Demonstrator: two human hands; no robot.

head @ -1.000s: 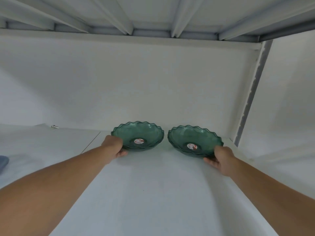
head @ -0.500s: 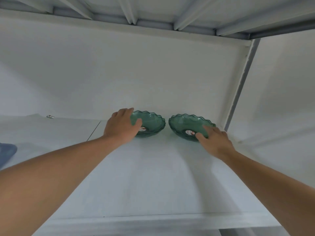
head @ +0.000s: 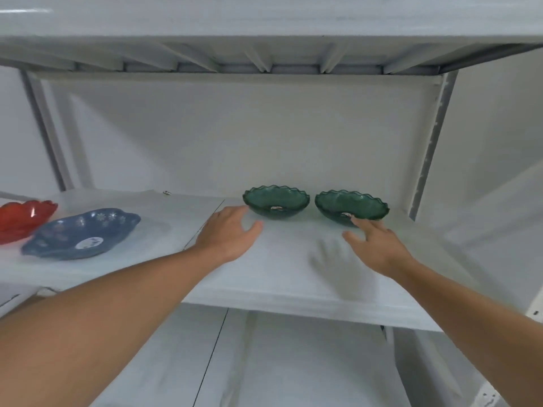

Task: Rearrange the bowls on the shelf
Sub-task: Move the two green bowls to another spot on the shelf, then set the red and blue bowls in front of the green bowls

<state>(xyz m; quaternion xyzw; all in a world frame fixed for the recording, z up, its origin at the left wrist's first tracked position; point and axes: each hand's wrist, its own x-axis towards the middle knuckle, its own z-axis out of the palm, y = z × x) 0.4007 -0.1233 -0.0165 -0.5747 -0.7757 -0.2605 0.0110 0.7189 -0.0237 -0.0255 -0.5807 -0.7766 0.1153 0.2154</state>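
While both green bowls (head: pixel 276 202) (head: pixel 351 207) sit paired on the shelf (head: pixel 293 277), left hand (head: pixel 230 235) and right hand (head: pixel 374 242) hang spread, empty; lift clear, avoid nudging rims.

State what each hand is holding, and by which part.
Nothing is held. The left hand is open beside the left green bowl; the right hand, open, fingertips at the right green bowl.

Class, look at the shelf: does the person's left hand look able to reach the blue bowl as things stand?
Probably yes. The left hand is open and holds nothing, and only bare shelf lies between it and the blue bowl; the red bowl sits beyond it.
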